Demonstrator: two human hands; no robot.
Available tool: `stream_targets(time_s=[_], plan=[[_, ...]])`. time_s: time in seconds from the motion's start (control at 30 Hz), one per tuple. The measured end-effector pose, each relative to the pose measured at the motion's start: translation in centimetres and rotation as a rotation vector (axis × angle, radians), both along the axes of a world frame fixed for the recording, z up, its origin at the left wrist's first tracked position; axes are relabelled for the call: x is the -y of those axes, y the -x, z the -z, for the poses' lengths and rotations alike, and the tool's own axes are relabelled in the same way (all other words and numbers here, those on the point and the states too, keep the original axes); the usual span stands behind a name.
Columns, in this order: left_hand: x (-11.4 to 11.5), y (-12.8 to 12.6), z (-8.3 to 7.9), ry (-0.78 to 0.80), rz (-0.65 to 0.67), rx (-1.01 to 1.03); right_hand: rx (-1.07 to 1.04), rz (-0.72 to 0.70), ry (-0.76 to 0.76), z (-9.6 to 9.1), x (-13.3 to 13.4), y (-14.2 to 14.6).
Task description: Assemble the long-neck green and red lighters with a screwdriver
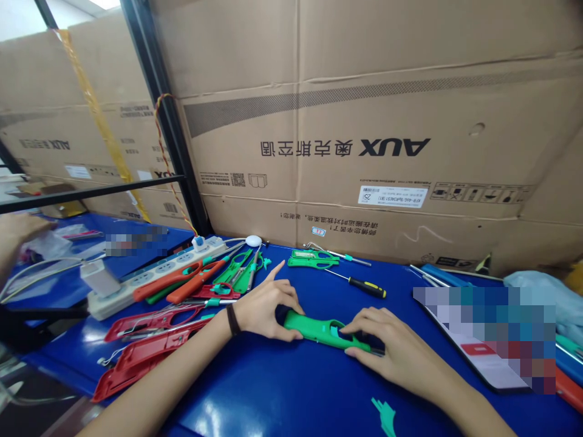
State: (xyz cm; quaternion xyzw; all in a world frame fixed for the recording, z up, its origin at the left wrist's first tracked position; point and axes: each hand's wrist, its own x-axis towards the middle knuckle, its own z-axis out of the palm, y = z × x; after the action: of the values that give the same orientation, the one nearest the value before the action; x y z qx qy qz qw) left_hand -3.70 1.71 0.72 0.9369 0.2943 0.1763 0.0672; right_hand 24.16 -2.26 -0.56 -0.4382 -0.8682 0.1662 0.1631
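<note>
A green long-neck lighter casing (314,329) lies level just above or on the blue table, held at both ends. My left hand (268,306) closes thumb and fingers round its left end, with the index finger stretched out. At the other end, my right hand (385,340) pinches the casing beside the trigger opening and a small turquoise trigger (334,331). Part of a metal tube shows under the right fingers. A loose turquoise plastic piece (385,417) lies near the front edge of the view.
Red lighter halves (136,361), orange lighters (168,281) and open green casings (243,271) lie left, near a white power strip (155,270). Behind are another green casing (312,260) and a screwdriver (367,287). A tablet-like screen (473,346) lies right; cardboard boxes (341,121) stand behind. Another person's hand (31,227) shows far left.
</note>
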Motion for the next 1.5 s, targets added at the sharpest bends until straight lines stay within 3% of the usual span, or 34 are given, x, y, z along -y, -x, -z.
stream_targets(time_s=[0.77,1.0,1.3,1.5], plan=[[-0.7,-0.1,0.1,0.046,0.032,-0.031,-0.006,0.01,0.031,-0.2,0.0,0.3],[-0.4,-0.3,0.3,-0.106,0.052,-0.089,0.081,0.079,-0.031,-0.2,0.4,0.7],[-0.6,-1.5,3.0,-0.579,0.117,-0.092,0.131,0.022,-0.266,1.4,-0.6,0.3],[-0.5,-1.7,2.8,-0.618,0.116,-0.138,0.161,-0.038,-0.352,1.3,-0.8,0.5]])
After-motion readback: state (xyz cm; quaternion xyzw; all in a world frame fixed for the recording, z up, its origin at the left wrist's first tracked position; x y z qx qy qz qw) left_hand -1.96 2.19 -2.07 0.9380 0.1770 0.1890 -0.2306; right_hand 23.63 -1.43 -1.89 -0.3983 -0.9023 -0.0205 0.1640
